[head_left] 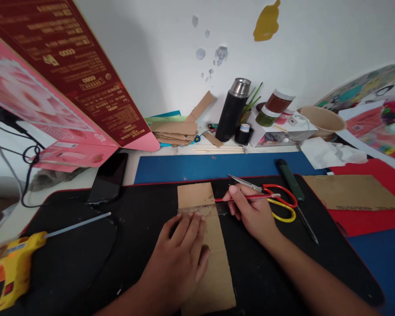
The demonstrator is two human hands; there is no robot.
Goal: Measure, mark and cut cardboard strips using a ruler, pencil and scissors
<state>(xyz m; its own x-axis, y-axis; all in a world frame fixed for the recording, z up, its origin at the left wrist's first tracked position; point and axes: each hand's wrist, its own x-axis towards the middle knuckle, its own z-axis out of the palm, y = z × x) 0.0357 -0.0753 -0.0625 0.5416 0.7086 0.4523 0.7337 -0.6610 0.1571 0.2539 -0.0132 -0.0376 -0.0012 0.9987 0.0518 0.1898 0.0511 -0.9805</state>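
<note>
A long strip of brown cardboard [213, 263] lies on the black mat, running away from me. Across its upper part sits a narrow see-through band [213, 210] that looks like a clear ruler. My left hand [181, 250] rests on the band and the cardboard, fingers stretched out and lying flat. Pinched in my right hand [250, 210] is a slim red pencil [222, 199], its tip at the cardboard's right edge, just above the band. Right beside that hand are scissors [291, 193] with red and yellow handles, partly hidden by it.
A yellow glue gun [19, 263] lies at left, near a black phone [108, 177]. A green-handled cutter [289, 180] and a brown cardboard piece [355, 191] are at right. Behind stand a black thermos [232, 112], paint jars [278, 105] and cardboard scraps [174, 131]. A pink box [69, 87] leans at left.
</note>
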